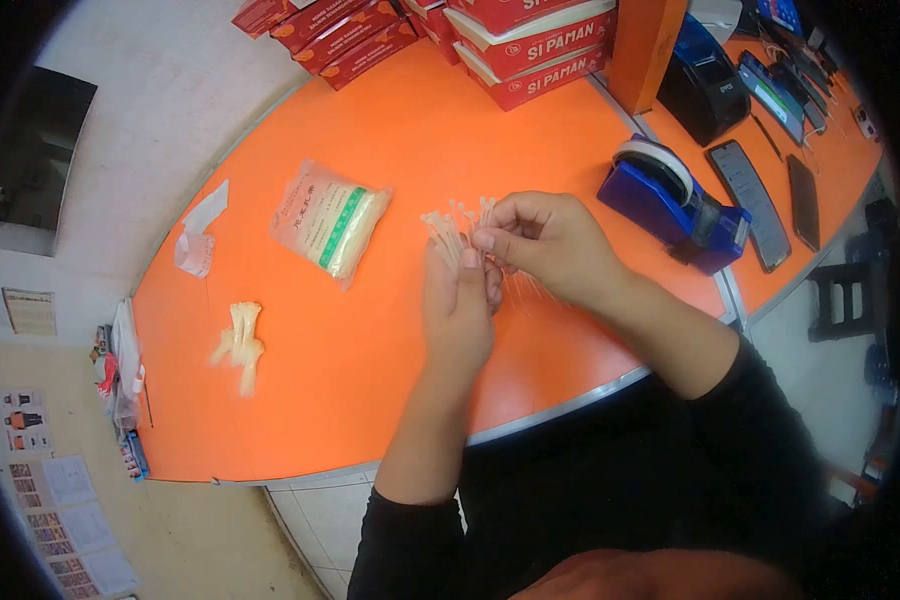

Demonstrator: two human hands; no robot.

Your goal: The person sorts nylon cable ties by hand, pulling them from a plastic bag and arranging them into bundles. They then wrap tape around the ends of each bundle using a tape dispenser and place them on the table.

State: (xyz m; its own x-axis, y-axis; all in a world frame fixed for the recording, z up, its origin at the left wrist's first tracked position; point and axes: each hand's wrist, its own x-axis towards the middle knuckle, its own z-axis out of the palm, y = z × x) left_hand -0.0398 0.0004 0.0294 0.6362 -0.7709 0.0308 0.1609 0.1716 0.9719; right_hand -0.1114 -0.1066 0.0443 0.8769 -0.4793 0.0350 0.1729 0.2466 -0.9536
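Note:
My left hand (460, 300) is wrapped round a bunch of thin whitish strips (446, 232) with small knobbed heads at the top. Close beside it, my right hand (535, 240) pinches several of the same strips by their heads, and thin tails hang below the fingers. To the left lies a clear plastic packet (330, 222) with a green label and pale strips inside. Further left, small pale bundles of strips (241, 345) rest on the orange table (340, 400).
Red boxes (545, 60) are stacked at the back. A blue tape dispenser (675, 205), a phone (748, 200), a dark phone (803, 203) and a black printer (703, 85) stand or lie at the right. A curled paper strip (195, 252) lies near the left edge.

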